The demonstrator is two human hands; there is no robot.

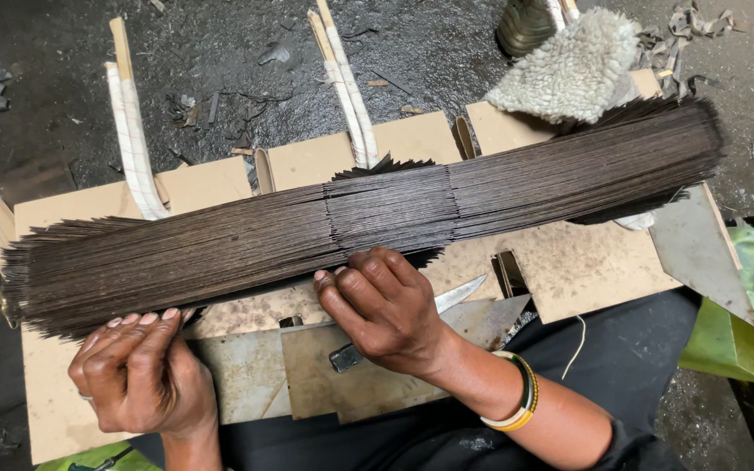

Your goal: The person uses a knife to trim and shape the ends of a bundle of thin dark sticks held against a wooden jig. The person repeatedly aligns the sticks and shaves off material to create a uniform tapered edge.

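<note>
Two hands rest on the near edge of a long bundle of thin dark strips [351, 235], which lies across a cardboard board [569, 262] just beyond the fingertips, its long axis running from low beside the left hand up and away past the right hand. The left hand [141, 371] sits at the bundle's lower end, fingers pressed together and curled against the strip edges; whether it pinches any one strip cannot be told. The right hand [386, 305] is nearer the bundle's middle, fingers bent and laid close together on the edge, thumb tucked under. Beneath the right hand's palm lies a knife [447, 301], its blade pointing away to that hand's outer side, on flat metal plates [325, 375]. Far beyond the right hand sits a woolly pad [569, 70]; beyond the left, white-wrapped sticks [133, 139].
</note>
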